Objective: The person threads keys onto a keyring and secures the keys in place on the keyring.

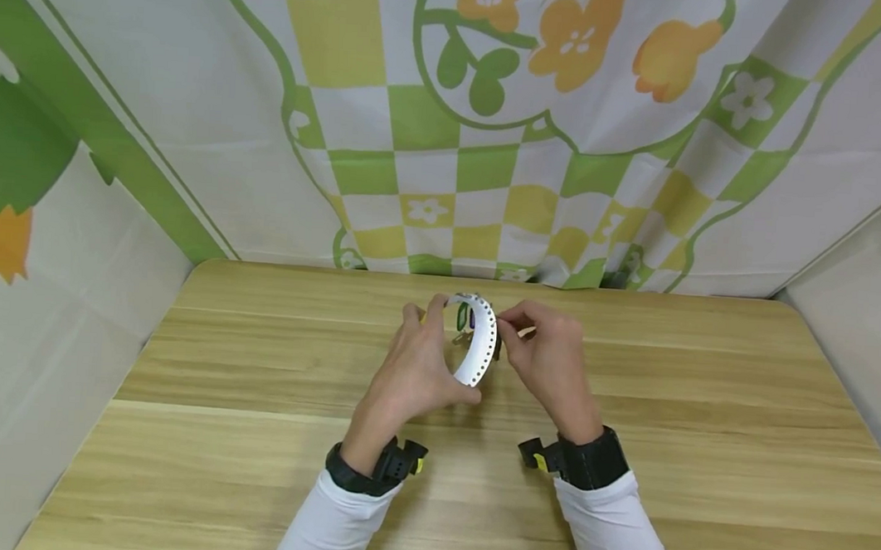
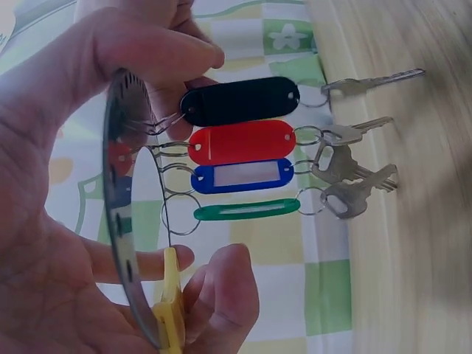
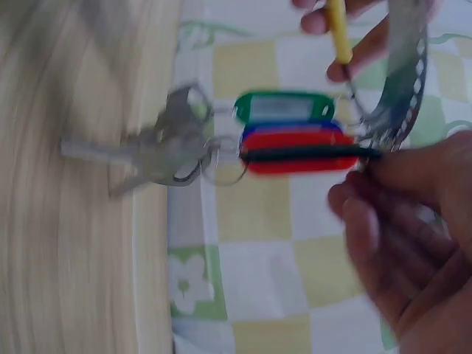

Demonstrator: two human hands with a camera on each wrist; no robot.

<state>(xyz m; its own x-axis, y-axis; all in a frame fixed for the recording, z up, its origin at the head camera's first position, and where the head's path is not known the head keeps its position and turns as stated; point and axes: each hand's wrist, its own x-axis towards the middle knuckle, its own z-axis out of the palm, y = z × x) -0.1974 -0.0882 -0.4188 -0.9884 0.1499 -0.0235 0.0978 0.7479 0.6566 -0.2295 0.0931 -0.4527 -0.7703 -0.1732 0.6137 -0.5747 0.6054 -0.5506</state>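
Observation:
My left hand (image 1: 416,373) grips a round metal band (image 1: 480,343) with a row of holes along its edge, thumb below and fingers above in the head view. A yellow piece (image 2: 171,302) sits on the band by the left fingers. Hanging from it on small rings are a black key tag (image 2: 240,101), a red tag (image 2: 243,142), a blue tag (image 2: 243,175) and a green tag (image 2: 247,209). Metal keys (image 2: 354,195) dangle from the tags. With thumb and fingertips, my right hand (image 1: 552,356) pinches the black tag's ring end beside the band; the fingertips partly hide it.
Under both hands lies a wood-grain table (image 1: 251,464). A patterned cloth (image 1: 483,169) hangs right behind its back edge, and pale cloth walls (image 1: 95,307) stand at the sides. Each wrist wears a black strap with a camera (image 1: 393,464).

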